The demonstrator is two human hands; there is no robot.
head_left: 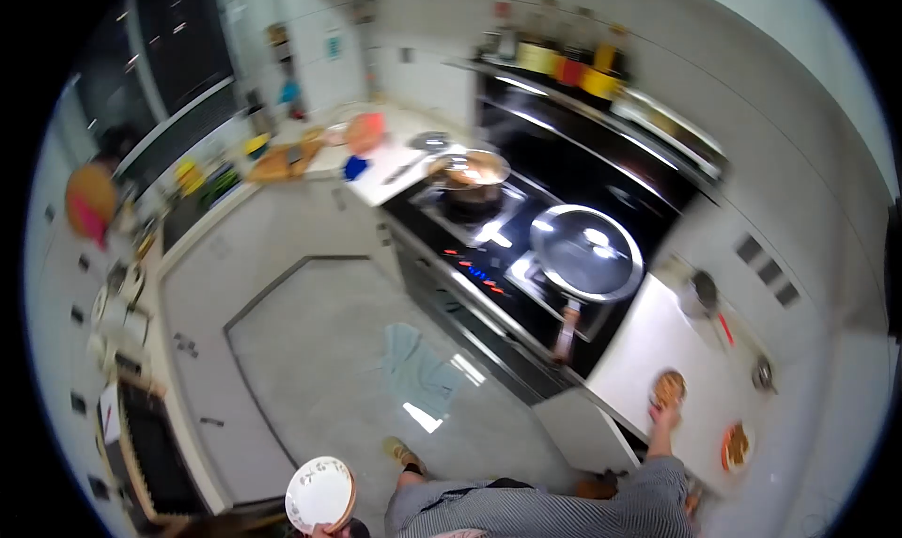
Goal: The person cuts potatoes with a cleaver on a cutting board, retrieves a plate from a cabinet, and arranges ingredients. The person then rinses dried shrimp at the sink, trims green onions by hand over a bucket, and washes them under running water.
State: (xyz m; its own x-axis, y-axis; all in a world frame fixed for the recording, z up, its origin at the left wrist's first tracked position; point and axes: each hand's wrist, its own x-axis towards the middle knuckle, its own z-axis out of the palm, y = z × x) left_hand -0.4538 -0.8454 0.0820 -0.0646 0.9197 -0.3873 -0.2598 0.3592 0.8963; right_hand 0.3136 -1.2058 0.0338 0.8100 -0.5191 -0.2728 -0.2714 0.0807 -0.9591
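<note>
At the bottom left, my left hand [325, 530] grips a white bowl [316, 493] with a leafy pattern inside and a brownish outer edge. Only a few fingers of that hand show at the frame's edge. Out to the right, my right hand [665, 414] holds the near rim of a dish of brown food [669, 388] at the white counter [629, 358]. Whether this dish rests on the counter or is just above it, I cannot tell. Closer to me on the same counter is an orange-rimmed plate [737, 446] with brown strips of food.
A lidded frying pan [586, 253] and a steel pot [470, 173] stand on the stove [507, 298]. A grey-blue cloth [418, 367] lies on the floor. A small saucepan [699, 296] is by the wall. Below the right counter, a cabinet door [587, 435] stands ajar.
</note>
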